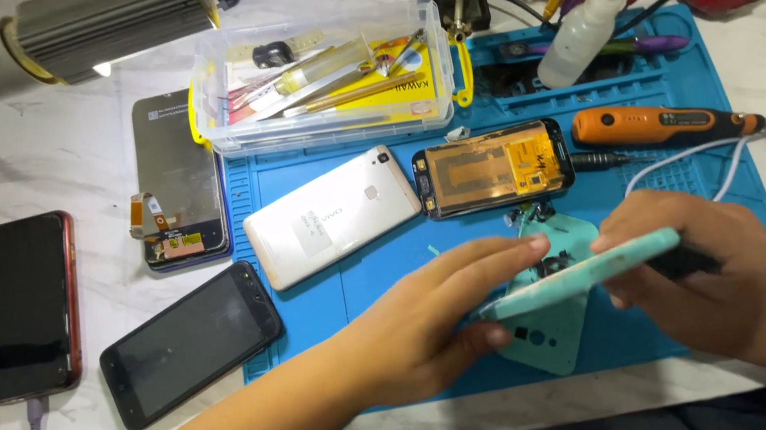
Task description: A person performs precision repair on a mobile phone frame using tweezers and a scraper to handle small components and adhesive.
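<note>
Both hands, left hand and right hand, pinch a mint phone shell edgewise above the blue mat; twisting might crack it.

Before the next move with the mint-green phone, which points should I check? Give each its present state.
1. Left hand grips the mint-green phone: ok.
2. Right hand grips its other end: ok.
3. Phone held above the blue mat: ok.
4. Mint-green back cover lies on the mat below: ok.
5. Orange electric screwdriver within reach: ok.
6. Dark tool in the right hand: cannot tell which kind.
</note>
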